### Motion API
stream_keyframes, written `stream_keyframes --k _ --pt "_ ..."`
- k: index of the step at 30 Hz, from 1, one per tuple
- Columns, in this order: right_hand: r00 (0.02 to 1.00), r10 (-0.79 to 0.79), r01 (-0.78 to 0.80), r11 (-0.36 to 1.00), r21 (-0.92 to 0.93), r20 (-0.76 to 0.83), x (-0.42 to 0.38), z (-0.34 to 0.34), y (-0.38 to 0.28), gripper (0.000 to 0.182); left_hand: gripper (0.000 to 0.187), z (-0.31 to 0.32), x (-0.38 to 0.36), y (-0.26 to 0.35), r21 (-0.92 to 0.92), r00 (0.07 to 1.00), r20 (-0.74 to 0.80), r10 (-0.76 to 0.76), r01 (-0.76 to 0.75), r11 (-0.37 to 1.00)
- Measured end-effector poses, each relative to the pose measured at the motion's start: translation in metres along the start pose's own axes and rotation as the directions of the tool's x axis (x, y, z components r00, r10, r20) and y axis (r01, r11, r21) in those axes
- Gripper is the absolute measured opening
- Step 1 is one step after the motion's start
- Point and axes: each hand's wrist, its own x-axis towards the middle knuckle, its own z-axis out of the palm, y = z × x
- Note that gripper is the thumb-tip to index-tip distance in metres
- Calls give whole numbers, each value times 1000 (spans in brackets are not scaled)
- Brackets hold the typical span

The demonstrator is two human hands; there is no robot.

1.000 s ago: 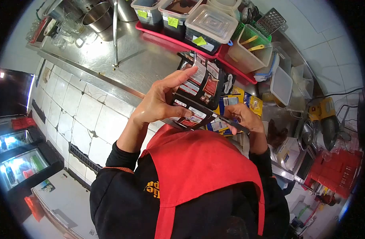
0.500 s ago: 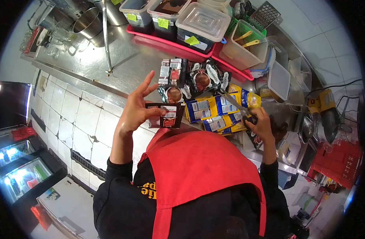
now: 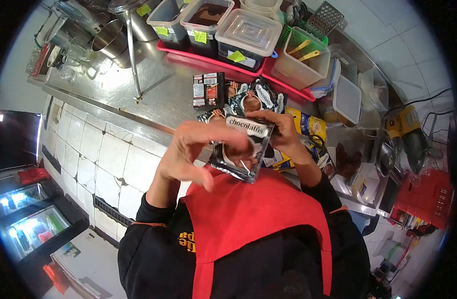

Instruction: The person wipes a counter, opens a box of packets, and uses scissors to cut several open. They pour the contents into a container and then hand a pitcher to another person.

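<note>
A black chocolatos drink sachet (image 3: 237, 162) is held up in front of the red apron, its brand name facing me. My right hand (image 3: 283, 133) pinches the sachet by its upper right corner. My left hand (image 3: 201, 147), slightly blurred, passes over the sachet's front with fingers stretched and thumb apart. Behind them lies a pile of similar black sachets (image 3: 253, 101), with one sachet (image 3: 207, 90) turned barcode side up at its left. Blue-and-yellow sachets (image 3: 308, 124) show around my right hand, partly hidden by it. Black scissor handles (image 3: 316, 141) rest beside my right wrist.
A pink-red tray (image 3: 208, 65) along the back of the steel counter (image 3: 109, 99) carries lidded tubs (image 3: 248, 32) and a container with yellow-handled utensils (image 3: 302, 62). A metal pot (image 3: 110, 44) stands back left. Right of the sachets is a yellow-and-black power tool (image 3: 407, 132).
My right hand has let go of the scissors and moved left to take the black sachet. My left hand has opened off it, and the sachet now shows its brand side.
</note>
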Motion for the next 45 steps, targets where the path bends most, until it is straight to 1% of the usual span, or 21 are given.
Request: stream_keyframes --k 2,4,7,9,11,12,14,18,20,22,24,28,32,34,36,37,39,40,42,44,45 --pt "998 -35 38 998 -50 51 7 0 -6 37 86 -15 -6 -30 247 989 -124 77 -45 968" --pt "995 -5 -5 995 97 103 14 9 -6 40 93 -19 -8 -57 211 908 -412 -75 175 962" --pt "933 -13 -112 940 323 360 22 8 4 47 79 -9 -19 -87 -447 848 -330 -414 246 860" --pt "903 -38 -130 925 356 428 24 -3 23 47 51 -8 -40 -116 -517 763 -396 -510 274 811" --pt "923 377 -380 925 26 73 35 -23 38 46 41 -11 -55 -128 -509 691 -437 -576 338 792" --pt "939 302 -341 870 -357 -163 38 -28 63 49 33 -10 -58 -128 -597 676 -468 -569 233 767" --pt "980 158 -195 625 -756 -122 28 -31 109 39 28 -13 -60 -126 -670 661 -498 -561 117 733" --pt "989 44 -127 732 -670 -138 36 -18 102 27 32 -28 -65 -111 -628 621 -578 -529 74 774" --pt "962 116 -201 915 -351 -247 46 -20 63 23 31 -37 -65 -103 -472 574 -684 -449 121 873" --pt "960 54 -145 935 -323 -276 51 -23 22 18 32 -41 -62 -94 -363 559 -719 -413 204 909" --pt "898 -213 42 913 -407 -386 54 -24 -22 12 33 -40 -59 -91 -299 551 -696 -460 361 884" --pt "944 -310 260 910 -323 -113 37 -10 -76 10 38 -29 -45 -107 -621 514 -526 -678 312 719" --pt "909 -379 409 893 -187 177 18 19 -78 15 59 -24 -22 -95 -840 660 -320 -680 135 526" --pt "912 -275 295 955 -21 304 13 26 -71 9 59 -20 -20 -93 -788 618 -353 -702 208 580" --pt "937 -223 245 968 -50 270 22 28 -57 9 62 -13 -18 -87 -476 609 -502 -614 398 784" --pt "934 -292 334 917 -219 204 31 26 -49 10 62 -10 -19 -90 -475 609 -504 -613 396 785" --pt "916 -372 402 831 -384 152 44 24 -37 11 51 -7 -20 -93 -435 754 -511 -412 187 881" --pt "932 -331 361 828 -430 145 48 23 -32 14 51 -6 -22 -91 -433 754 -514 -410 185 882" --pt "946 -293 323 820 -472 138 49 29 -22 17 49 -4 -21 -72 -852 811 -316 -492 -15 523" --pt "978 -140 195 883 -428 157 48 40 -8 23 52 -1 -27 -72 -888 808 -289 -513 -26 459" --pt "975 -63 140 919 -368 214 52 41 0 29 54 2 -34 -80 -754 774 -380 -507 58 655"
